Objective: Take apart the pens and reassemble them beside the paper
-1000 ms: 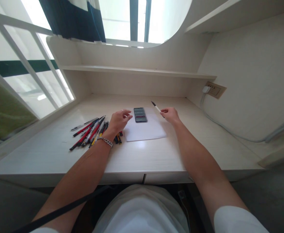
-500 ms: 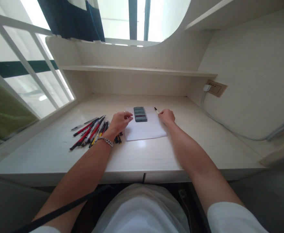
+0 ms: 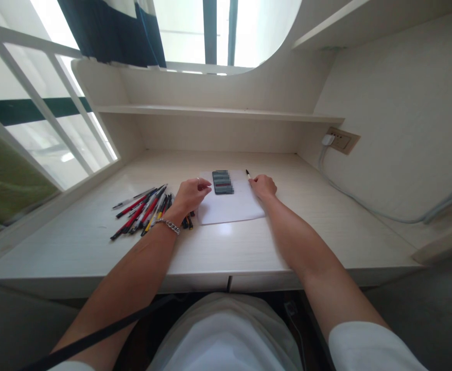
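Note:
A sheet of white paper (image 3: 231, 211) lies on the desk in front of me. On its upper part rests a dark phone (image 3: 222, 183), its screen blurred into blocks. My right hand (image 3: 263, 186) is closed around a pen (image 3: 248, 173) at the paper's right edge; the pen's black end points up and away, and the rest is hidden in the hand. At the left edge of the paper is my left hand (image 3: 192, 194), fingers loosely bent and slightly apart, just left of the phone with nothing visible in them. A loose heap of pens (image 3: 144, 211) lies left of it, partly behind my wrist.
The white desk (image 3: 326, 232) runs to a back panel with a shelf (image 3: 218, 111) above. On the right wall, a plug sits in a socket (image 3: 344, 140), and its grey cable (image 3: 365, 207) trails along the desk's right side. White railings (image 3: 21, 77) stand at left.
Very little differs. The whole view has shifted slightly; both hands, the pen, the phone and the paper keep their places relative to one another.

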Motion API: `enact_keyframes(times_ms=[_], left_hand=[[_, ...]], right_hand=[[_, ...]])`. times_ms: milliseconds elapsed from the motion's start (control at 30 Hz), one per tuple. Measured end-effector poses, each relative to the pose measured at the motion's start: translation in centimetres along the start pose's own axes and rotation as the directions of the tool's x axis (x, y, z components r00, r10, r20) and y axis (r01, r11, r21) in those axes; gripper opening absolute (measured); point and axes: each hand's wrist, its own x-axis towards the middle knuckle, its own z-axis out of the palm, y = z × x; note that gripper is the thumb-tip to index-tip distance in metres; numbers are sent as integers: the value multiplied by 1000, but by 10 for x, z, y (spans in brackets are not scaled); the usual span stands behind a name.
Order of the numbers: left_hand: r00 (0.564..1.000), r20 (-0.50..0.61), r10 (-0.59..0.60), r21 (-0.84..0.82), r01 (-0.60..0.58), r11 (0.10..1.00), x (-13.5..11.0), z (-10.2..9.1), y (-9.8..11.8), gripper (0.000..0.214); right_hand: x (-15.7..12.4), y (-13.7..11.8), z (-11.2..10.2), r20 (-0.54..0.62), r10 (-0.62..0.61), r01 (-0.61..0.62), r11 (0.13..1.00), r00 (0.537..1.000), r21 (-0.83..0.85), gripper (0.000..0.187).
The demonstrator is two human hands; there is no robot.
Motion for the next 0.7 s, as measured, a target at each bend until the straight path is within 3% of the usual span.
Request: enact_keyframes(times_ms=[700], left_hand=[[998,-37,-49,24,50,998,0,-7,1,24]], right_hand=[[1,1,2,16,-6,6,1000,1000,1,28]])
